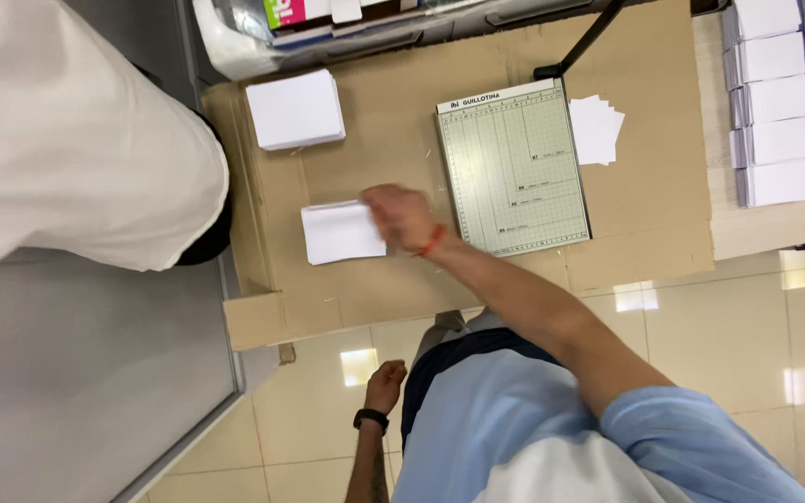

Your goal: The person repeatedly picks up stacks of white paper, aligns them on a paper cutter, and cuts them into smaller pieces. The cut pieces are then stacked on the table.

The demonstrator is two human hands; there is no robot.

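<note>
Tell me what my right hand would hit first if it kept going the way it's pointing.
The right hand points left and already touches the small white paper stack. Beyond that lies bare cardboard, then probably the white-clothed person.

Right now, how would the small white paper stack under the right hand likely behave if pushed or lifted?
The paper stack looks thin and loose, so its sheets would probably fan or slide apart on the smooth cardboard if pushed. Lifted by one edge it would likely flop. The right hand rests on its edge, which probably steadies it.
</note>
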